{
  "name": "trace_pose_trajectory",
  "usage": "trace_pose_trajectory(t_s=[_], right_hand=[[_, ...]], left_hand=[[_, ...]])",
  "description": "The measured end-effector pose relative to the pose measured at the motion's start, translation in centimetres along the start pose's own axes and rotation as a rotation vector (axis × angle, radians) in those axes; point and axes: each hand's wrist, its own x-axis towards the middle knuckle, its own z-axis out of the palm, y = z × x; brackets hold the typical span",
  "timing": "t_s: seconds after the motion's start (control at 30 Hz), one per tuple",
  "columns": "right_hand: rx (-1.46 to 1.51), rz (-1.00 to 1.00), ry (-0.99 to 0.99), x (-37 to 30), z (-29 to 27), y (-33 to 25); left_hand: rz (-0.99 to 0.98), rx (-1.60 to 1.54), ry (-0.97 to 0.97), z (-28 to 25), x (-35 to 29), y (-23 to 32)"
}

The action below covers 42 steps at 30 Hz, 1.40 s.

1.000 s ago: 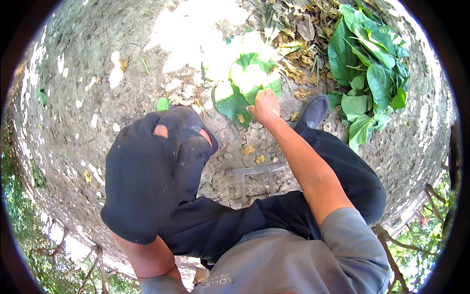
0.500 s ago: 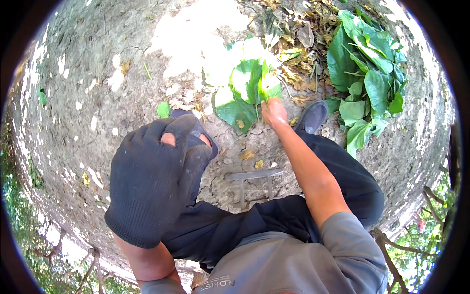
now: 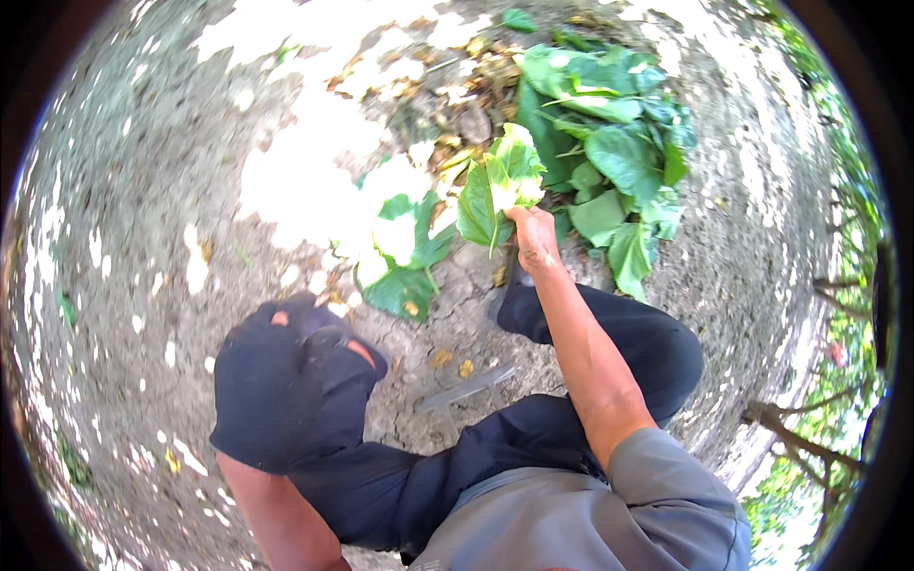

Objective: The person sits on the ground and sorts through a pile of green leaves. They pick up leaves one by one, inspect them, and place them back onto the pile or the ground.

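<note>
In my bare right hand a broad green leaf is pinched near its lower edge, partly bright with sun. It hangs just left of a heap of large green leaves. Left of it, further leaves lie on the ground, one with a brown patch. My left hand, in a dark knitted glove with skin showing through a hole, is near my left leg and foot. Its fingers are blurred and mostly turned from view.
A metal tool with a flat bar lies on the cracked soil between my legs. Dry brown leaves litter the ground beyond the held leaf. Bare branches and green foliage stand at the right edge.
My right hand has lifted the leaf away from the leaves on the ground and moved toward the heap. The whole view has shifted and turned; my left hand stays near my left leg.
</note>
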Motion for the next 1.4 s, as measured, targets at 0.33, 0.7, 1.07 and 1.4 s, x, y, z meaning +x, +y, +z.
trace_pose_trajectory(t_s=[0.33, 0.7, 1.07, 1.4], right_hand=[[0.519, -0.083, 0.212, 8.9, -10.9, -14.5], [0.107, -0.030, -0.116, 2.9, -6.3, -13.5], [-0.188, -0.305, 0.088, 1.2, -16.2, -21.8], [-0.682, -0.690, 0.177, -2.0, -14.9, -21.9]], left_hand=[[0.058, 0.075, 0.037, -0.8, -0.4, 1.4], [0.022, 0.085, 0.005, -0.3, 0.4, 2.0], [0.039, 0.088, -0.023, -0.6, 0.6, 3.3], [0.046, 0.085, -0.053, 0.0, 0.6, 4.1]])
